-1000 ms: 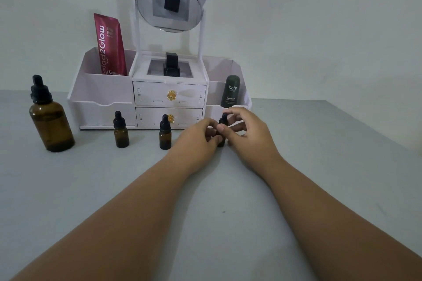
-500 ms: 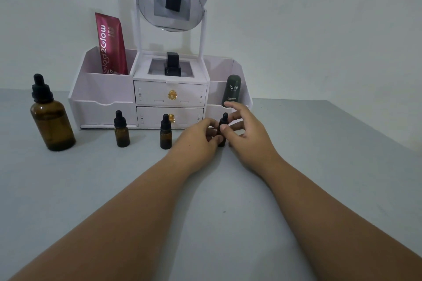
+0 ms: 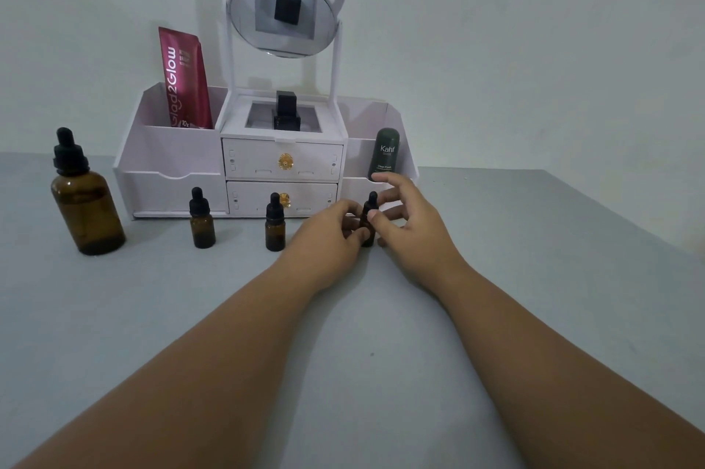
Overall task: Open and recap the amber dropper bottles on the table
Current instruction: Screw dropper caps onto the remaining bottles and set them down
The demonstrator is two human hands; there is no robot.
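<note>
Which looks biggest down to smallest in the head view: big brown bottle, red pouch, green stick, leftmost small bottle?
1. big brown bottle
2. red pouch, bottom hidden
3. green stick and leftmost small bottle look alike; the stick stands farther back, so no ranking.

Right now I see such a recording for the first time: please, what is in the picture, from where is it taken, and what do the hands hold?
No machine is here: a person works with bare hands, and one camera worn on the head looks forward and down. On the grey table stand a large amber bottle, a left small bottle, a middle small bottle and a white organizer with a mirror. The left hand holds the third small bottle by its body; the right hand pinches its black cap.
</note>
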